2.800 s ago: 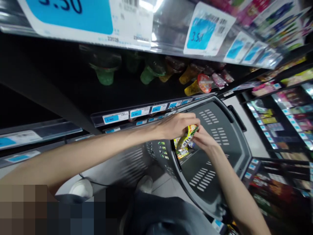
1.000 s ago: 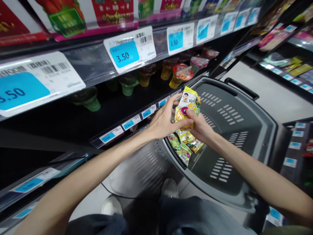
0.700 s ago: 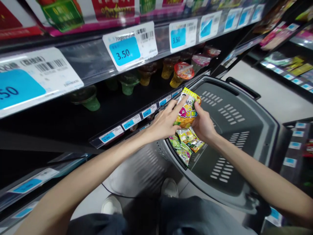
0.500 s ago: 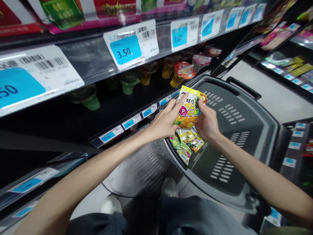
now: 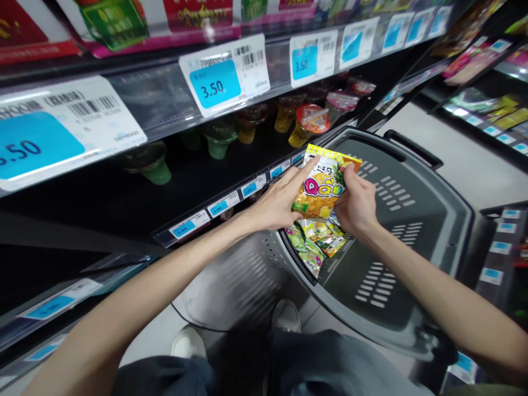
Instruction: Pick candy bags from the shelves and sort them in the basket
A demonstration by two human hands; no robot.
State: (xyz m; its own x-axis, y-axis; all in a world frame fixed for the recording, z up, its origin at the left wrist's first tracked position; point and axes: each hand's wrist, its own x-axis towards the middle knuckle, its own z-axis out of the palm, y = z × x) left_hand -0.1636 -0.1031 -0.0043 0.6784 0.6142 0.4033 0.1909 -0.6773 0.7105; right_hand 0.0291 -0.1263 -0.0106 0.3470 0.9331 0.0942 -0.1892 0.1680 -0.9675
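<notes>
A yellow and orange candy packet [image 5: 322,190] is held between both hands above the near left part of a grey basket [image 5: 443,247]. My left hand [image 5: 280,201] grips its left edge, index finger stretched along the front and thumb at the bottom corner. On the packet's right edge my right hand [image 5: 358,201] is closed, thumb on the front; its other fingers are partly hidden behind. Below the held packet, inside the basket, lie yellow packets [image 5: 330,242] and green packets [image 5: 305,253], partly covered by the hands and held packet.
Left and ahead stands a shelf with price tags [image 5: 225,74] and jelly cups [image 5: 309,124] on its lower level. More shelving [image 5: 490,129] is at the far right. The person's shoes [image 5: 187,342] show on the floor below the basket.
My right hand has moved slightly right and the packet's right side has spread out with it, showing more of its front. My left hand has hardly moved.
</notes>
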